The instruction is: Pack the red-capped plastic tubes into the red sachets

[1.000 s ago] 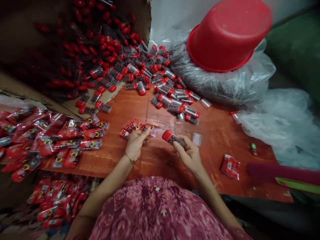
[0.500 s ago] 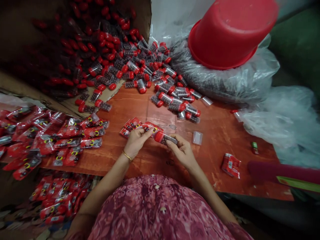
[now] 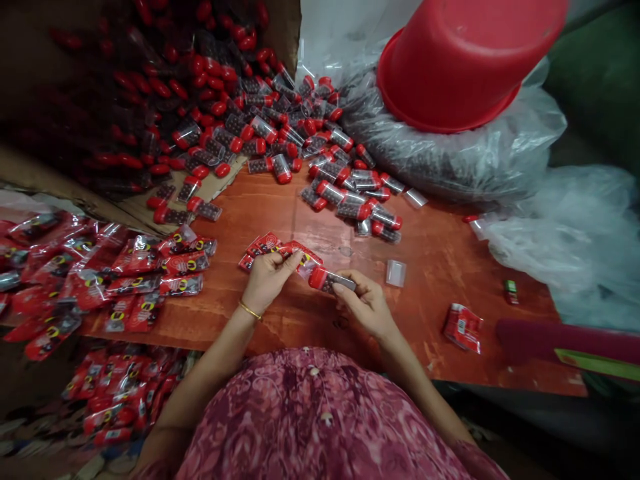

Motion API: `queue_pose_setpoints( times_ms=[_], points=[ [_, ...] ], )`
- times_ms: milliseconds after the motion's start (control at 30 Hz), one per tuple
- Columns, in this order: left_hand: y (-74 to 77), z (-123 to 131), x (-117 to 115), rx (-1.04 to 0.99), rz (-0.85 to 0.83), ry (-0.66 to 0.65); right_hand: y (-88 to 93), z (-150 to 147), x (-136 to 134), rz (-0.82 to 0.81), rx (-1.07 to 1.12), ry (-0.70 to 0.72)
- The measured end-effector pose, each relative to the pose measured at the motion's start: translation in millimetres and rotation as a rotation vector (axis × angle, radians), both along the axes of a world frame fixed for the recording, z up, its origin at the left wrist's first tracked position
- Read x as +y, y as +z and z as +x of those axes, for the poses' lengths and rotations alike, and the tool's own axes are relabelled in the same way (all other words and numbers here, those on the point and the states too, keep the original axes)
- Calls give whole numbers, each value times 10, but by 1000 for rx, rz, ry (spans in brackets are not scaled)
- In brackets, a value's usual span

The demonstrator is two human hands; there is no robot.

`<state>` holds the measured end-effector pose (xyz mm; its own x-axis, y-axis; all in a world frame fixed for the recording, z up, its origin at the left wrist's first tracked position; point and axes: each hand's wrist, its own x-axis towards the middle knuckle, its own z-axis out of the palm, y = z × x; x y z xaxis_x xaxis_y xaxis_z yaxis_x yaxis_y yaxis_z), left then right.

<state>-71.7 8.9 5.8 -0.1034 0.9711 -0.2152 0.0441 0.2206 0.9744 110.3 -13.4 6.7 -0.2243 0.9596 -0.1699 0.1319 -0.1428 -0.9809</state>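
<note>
Between thumb and fingers, my left hand pinches a red printed packet with a clear part. My right hand grips a clear tube with a red cap, dark pieces inside it. The tube's capped end meets the open-looking edge of the packet; whether it is inside cannot be told. More flat red packets lie on the table just behind my left hand.
Many red-capped tubes spill from a cardboard box at the back left. Filled packets cover the left side. A red tub sits on a plastic bag. A red packet lies right.
The packet in my left hand has tilted, and its clear part shows more beside the tube's cap. My left hand has shifted slightly left. The tube stays in my right hand.
</note>
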Motion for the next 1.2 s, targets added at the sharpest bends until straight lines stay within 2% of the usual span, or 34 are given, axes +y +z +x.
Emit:
queue_pose_setpoints(
  times_ms=[100,200,367,567,733,867,933,1067,1200],
  points=[
    [10,-20,-16,92,45,-34,4,-6,-13,-13,15,7],
    [-12,-8,-27,88,62,-31,-23,-14,-23,-17,44,8],
    [-74,75,-49,-94,-3,-40,-167,-100,-56,-51,168,4],
    [-36,179,-77,-306,-46,31,-239,-175,-64,23,128,-158],
    [-86,238,-74,-355,-85,20,-208,-178,34,-118,208,-10],
    [-124,298,-64,-445,-107,54,-286,-333,-27,-2,180,-248],
    [-108,313,-53,-505,-88,57,-338,-397,-73,93,118,-298],
    [-72,304,-6,-557,-37,72,-350,-387,-59,143,77,-175],
    [-103,303,16,-489,-62,25,-256,-348,22,-35,200,-55]
  ],
)
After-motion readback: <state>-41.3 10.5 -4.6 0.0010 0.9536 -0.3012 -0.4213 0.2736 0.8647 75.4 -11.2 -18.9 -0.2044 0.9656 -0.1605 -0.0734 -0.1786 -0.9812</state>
